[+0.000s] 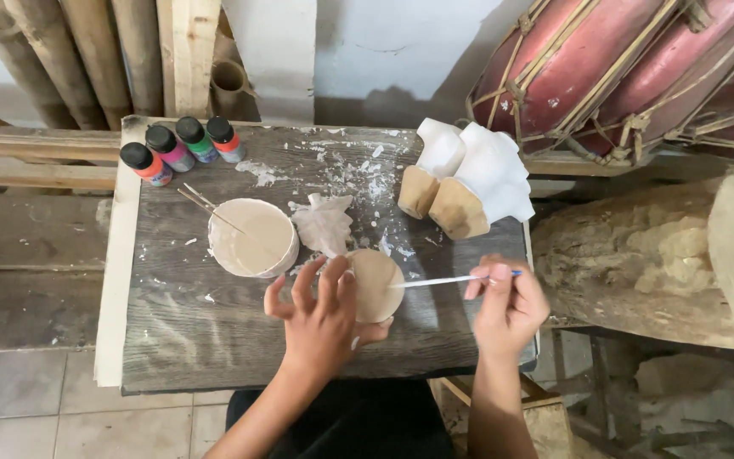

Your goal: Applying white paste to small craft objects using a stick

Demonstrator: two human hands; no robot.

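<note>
My left hand [323, 316] grips a carved wooden piece [375, 285] with a flat round tan underside, tilted up off the dark board [189, 323]. My right hand [510, 304] pinches a thin paintbrush [448, 280] whose tip touches the piece's right edge. Just behind the held piece lies a pale, shell-like carved piece [324, 223]. To its left stands a round container of beige paint [252, 238] with two thin sticks [206, 206] resting across its rim.
Several small paint bottles [182, 149] with black caps line the board's back left corner. Two white-painted carvings with tan bases [469, 178] lie at the back right. Bamboo poles [70, 51], red drums [622, 68] and a rough log [656, 255] surround the board.
</note>
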